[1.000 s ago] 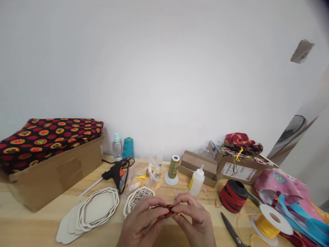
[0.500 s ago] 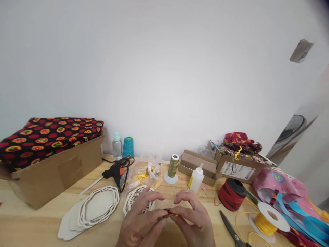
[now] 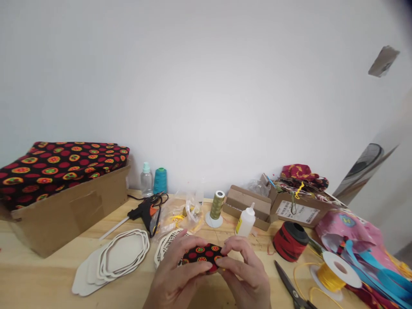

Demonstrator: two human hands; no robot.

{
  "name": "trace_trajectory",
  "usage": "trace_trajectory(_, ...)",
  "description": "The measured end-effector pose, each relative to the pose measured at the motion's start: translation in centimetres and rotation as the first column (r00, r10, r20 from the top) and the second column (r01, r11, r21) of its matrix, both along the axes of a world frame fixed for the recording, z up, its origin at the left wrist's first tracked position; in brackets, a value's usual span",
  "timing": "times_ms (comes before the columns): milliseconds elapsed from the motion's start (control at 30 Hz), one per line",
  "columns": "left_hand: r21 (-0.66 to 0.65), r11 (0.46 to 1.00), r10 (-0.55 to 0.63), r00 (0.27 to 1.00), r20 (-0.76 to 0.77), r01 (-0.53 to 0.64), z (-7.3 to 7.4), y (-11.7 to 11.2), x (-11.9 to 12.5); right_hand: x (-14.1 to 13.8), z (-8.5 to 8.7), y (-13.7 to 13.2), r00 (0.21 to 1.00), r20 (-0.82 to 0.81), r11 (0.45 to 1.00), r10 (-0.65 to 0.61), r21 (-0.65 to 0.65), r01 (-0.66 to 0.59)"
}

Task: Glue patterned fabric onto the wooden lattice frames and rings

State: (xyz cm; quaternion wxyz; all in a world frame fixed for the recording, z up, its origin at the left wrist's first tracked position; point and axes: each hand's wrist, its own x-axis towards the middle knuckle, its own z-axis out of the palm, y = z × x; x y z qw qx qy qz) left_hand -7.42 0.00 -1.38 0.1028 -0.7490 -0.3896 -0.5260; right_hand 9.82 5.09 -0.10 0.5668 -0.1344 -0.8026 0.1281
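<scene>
Between my two hands is a small flat piece covered in black fabric (image 3: 202,254) with red, orange and green round motifs. My left hand (image 3: 180,274) grips its left side, thumb along the near edge and fingers behind. My right hand (image 3: 243,268) pinches its right end between thumb and fingertips, where a bit of yellow shows. The patterned face is tilted up into view; its underside is hidden. Just behind my left hand lie white lattice cutouts (image 3: 162,247), partly covered by it. A white squeeze bottle (image 3: 246,222) stands beyond my right hand.
Left: cardboard box (image 3: 74,210) with patterned fabric (image 3: 64,165), white frames (image 3: 109,262), glue gun (image 3: 143,214). Behind: green thread spool (image 3: 217,205), open small box (image 3: 247,206). Right: scissors (image 3: 291,287), red ribbon roll (image 3: 290,241), yellow cord spool (image 3: 333,277).
The fabric-covered piece has turned from nearly edge-on to showing its patterned face. Both hands keep hold of it and have barely shifted. The camera view has moved slightly.
</scene>
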Motion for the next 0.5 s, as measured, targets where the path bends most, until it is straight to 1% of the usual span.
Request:
trace_trajectory(33, -0.022, 1.000, 0.007, 1.000, 0.017, -0.006, 0.1, -0.1, 0.1, 0.0, 0.0, 0.0, 1.000, 0.007, 1.000, 0.012, -0.006, -0.012)
trace_trajectory(100, -0.104, 0.995, 0.012, 0.997, 0.082, -0.004, 0.2, -0.1, 0.3, 0.0, 0.1, -0.1, 0.999, 0.029, 0.998, 0.036, -0.059, -0.034)
trace_trajectory(167, -0.254, 0.966, 0.017, 0.980, 0.200, 0.035, 0.1, -0.1, 0.7, -0.1, 0.0, -0.3, 0.999, 0.031, 0.988, 0.031, -0.151, -0.026)
trace_trajectory(200, -0.357, 0.932, 0.041, 0.957, 0.286, 0.067, 0.0, -0.1, 0.8, -0.1, -0.2, -0.3, 0.999, 0.028, 0.978, 0.016, -0.208, -0.010)
trace_trajectory(233, -0.460, 0.881, 0.087, 0.920, 0.383, 0.108, -0.2, 0.0, 1.0, -0.2, -0.3, -0.4, 1.000, 0.022, 0.965, -0.003, -0.263, 0.009)
trace_trajectory(300, -0.611, 0.758, 0.205, 0.805, 0.557, 0.230, -0.3, 0.3, 1.3, -0.5, -0.7, -0.4, 0.999, 0.014, 0.933, -0.037, -0.358, 0.040)
trace_trajectory(333, -0.641, 0.704, 0.241, 0.745, 0.622, 0.307, -0.4, 0.5, 1.4, -0.7, -0.8, -0.4, 0.999, 0.018, 0.916, -0.045, -0.399, 0.049)
trace_trajectory(367, -0.643, 0.663, 0.253, 0.693, 0.675, 0.384, -0.3, 0.7, 1.4, -0.8, -0.8, -0.4, 0.999, 0.026, 0.899, -0.048, -0.435, 0.054)
trace_trajectory(400, -0.628, 0.636, 0.243, 0.655, 0.715, 0.449, -0.3, 0.8, 1.4, -1.0, -0.6, -0.3, 0.998, 0.040, 0.886, -0.044, -0.460, 0.057)
trace_trajectory(433, -0.612, 0.615, 0.229, 0.631, 0.741, 0.497, -0.2, 0.9, 1.4, -1.0, -0.3, -0.3, 0.998, 0.055, 0.878, -0.042, -0.474, 0.064)
trace_trajectory(500, -0.599, 0.597, 0.234, 0.599, 0.766, 0.534, 0.0, 1.1, 1.3, -0.4, 0.7, -0.2, 0.994, 0.078, 0.880, -0.076, -0.463, 0.104)
